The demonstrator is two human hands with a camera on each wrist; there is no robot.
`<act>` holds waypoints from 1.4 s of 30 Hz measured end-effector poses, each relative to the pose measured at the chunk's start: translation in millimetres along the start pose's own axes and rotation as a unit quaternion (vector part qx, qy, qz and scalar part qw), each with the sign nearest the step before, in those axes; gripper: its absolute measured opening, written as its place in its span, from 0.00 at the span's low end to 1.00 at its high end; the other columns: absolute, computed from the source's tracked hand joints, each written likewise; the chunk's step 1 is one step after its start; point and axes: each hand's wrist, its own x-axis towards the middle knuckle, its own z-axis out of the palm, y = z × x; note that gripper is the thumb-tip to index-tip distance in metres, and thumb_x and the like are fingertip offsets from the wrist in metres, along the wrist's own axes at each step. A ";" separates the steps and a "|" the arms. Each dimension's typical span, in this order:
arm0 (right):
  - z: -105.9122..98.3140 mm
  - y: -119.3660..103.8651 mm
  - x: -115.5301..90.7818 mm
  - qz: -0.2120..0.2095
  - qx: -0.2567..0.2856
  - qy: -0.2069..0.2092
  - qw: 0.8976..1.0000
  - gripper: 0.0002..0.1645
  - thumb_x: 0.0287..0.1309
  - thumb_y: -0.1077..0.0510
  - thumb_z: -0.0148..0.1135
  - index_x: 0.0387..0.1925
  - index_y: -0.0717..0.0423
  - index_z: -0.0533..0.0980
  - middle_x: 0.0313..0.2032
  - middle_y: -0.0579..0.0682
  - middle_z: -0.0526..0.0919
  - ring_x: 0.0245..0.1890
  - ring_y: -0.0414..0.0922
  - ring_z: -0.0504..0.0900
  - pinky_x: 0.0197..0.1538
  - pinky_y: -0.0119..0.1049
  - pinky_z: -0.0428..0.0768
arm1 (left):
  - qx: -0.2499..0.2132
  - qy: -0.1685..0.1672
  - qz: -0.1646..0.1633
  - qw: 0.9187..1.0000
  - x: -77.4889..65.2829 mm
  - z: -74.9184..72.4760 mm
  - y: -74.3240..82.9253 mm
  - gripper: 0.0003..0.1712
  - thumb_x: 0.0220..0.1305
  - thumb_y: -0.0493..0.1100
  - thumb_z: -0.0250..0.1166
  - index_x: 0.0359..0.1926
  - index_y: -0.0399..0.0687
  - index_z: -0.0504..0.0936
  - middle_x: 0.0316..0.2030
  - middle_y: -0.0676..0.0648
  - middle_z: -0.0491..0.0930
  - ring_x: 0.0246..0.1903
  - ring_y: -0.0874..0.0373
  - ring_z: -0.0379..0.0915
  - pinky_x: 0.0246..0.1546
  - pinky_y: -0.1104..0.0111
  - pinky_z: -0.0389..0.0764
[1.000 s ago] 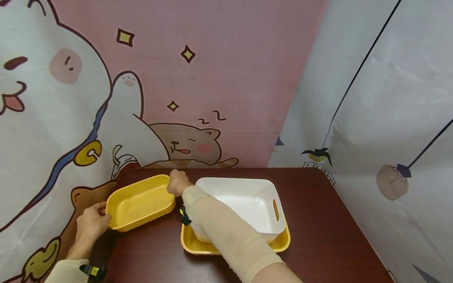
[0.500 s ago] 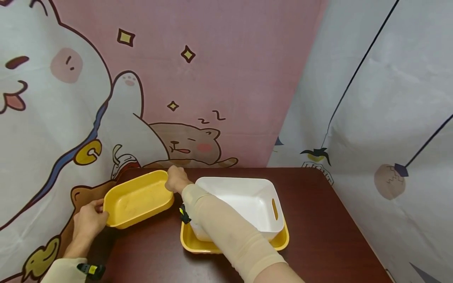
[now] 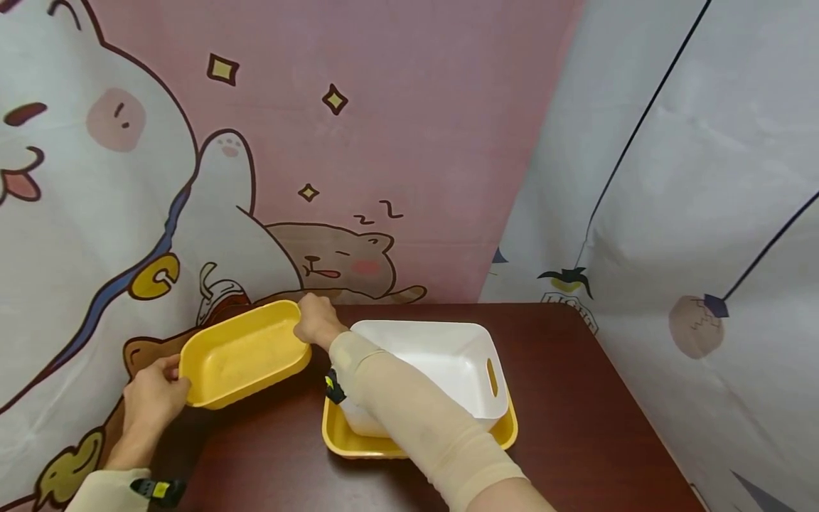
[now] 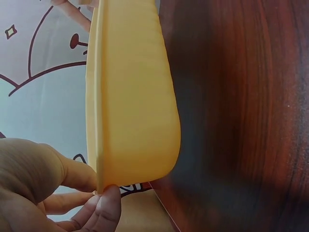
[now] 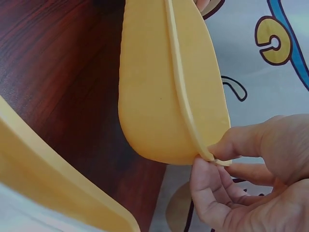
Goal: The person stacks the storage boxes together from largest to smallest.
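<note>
A shallow yellow plastic tray (image 3: 246, 355) is held between both hands at the back left of the table, its inside bare. My left hand (image 3: 152, 398) pinches the rim at its left end; the left wrist view shows thumb and fingers (image 4: 108, 208) on the lip. At the opposite end my right hand (image 3: 318, 321) grips the rim, thumb above and curled fingers (image 5: 205, 186) below in the right wrist view. Beneath the tray's underside (image 4: 140, 96) a dark shadow lies on the wood. The right forearm crosses in front of a white basket (image 3: 441, 352).
The white basket, with a handle slot in its side, sits inside a second yellow tray (image 3: 365, 446) on the dark wooden table (image 3: 576, 427). Right behind the table hangs a pink and white cartoon cloth (image 3: 416, 142). The table's left edge runs beneath the left arm.
Both hands and the held yellow tray have shifted a little left and farther back. The white basket and lower tray stay in place; the head view has turned slightly.
</note>
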 end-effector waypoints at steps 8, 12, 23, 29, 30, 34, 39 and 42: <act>-15.5 -1.0 -8.1 -0.035 0.005 0.007 0.999 0.17 0.61 0.63 0.75 0.52 0.54 0.86 0.31 0.45 0.83 0.28 0.39 0.81 0.32 0.29 0.82 | -0.007 0.014 0.009 1.000 -4.8 -9.2 9.7 0.31 0.67 0.40 0.59 0.68 0.29 0.77 0.52 0.27 0.85 0.48 0.32 0.77 0.49 0.40 0.75; -21.1 3.0 -12.8 -0.064 0.000 0.009 0.998 0.15 0.60 0.63 0.75 0.50 0.56 0.86 0.29 0.46 0.82 0.24 0.39 0.81 0.27 0.26 0.80 | -0.011 0.016 0.005 1.000 -6.5 -11.7 14.0 0.31 0.69 0.40 0.59 0.70 0.28 0.75 0.52 0.27 0.84 0.48 0.32 0.76 0.50 0.40 0.75; -40.0 14.0 -24.1 -0.117 0.044 0.007 0.992 0.19 0.60 0.64 0.74 0.54 0.61 0.86 0.27 0.46 0.85 0.19 0.35 0.82 0.25 0.25 0.82 | -0.023 0.046 0.030 0.998 -14.0 -20.1 28.2 0.28 0.71 0.40 0.60 0.67 0.31 0.79 0.50 0.28 0.86 0.46 0.34 0.78 0.43 0.48 0.76; -49.4 18.5 -30.1 -0.108 0.069 0.002 0.992 0.27 0.62 0.63 0.75 0.62 0.61 0.82 0.33 0.48 0.88 0.21 0.35 0.85 0.27 0.25 0.83 | -0.024 0.059 0.033 0.997 -20.0 -24.4 40.8 0.27 0.71 0.41 0.60 0.67 0.31 0.79 0.50 0.29 0.86 0.46 0.35 0.79 0.41 0.52 0.77; -51.3 19.5 -30.8 -0.106 0.069 0.005 0.992 0.27 0.62 0.63 0.75 0.63 0.60 0.82 0.34 0.48 0.89 0.21 0.35 0.85 0.27 0.25 0.83 | -0.025 0.062 0.035 0.997 -20.9 -25.0 43.1 0.28 0.71 0.41 0.60 0.67 0.31 0.79 0.50 0.29 0.86 0.45 0.36 0.79 0.41 0.52 0.77; -58.8 23.2 -32.8 -0.108 0.070 0.014 0.992 0.29 0.61 0.62 0.76 0.64 0.59 0.82 0.36 0.49 0.89 0.22 0.36 0.85 0.27 0.26 0.84 | -0.027 0.067 0.042 0.997 -24.0 -27.2 51.8 0.28 0.72 0.42 0.60 0.68 0.32 0.79 0.51 0.29 0.86 0.45 0.36 0.80 0.38 0.56 0.76; -66.5 28.6 -34.4 -0.114 0.074 0.015 0.991 0.29 0.61 0.62 0.76 0.64 0.59 0.82 0.34 0.48 0.90 0.22 0.36 0.86 0.28 0.26 0.84 | -0.032 0.074 0.047 0.996 -26.8 -28.9 60.1 0.28 0.71 0.42 0.60 0.68 0.32 0.80 0.50 0.29 0.86 0.44 0.37 0.81 0.29 0.70 0.74; -70.0 31.8 -35.9 -0.114 0.078 0.017 0.990 0.29 0.61 0.62 0.75 0.64 0.58 0.82 0.34 0.48 0.90 0.22 0.36 0.86 0.28 0.26 0.84 | -0.036 0.078 0.057 0.995 -28.5 -29.7 64.5 0.28 0.71 0.41 0.60 0.67 0.32 0.80 0.49 0.29 0.86 0.42 0.38 0.82 0.24 0.79 0.70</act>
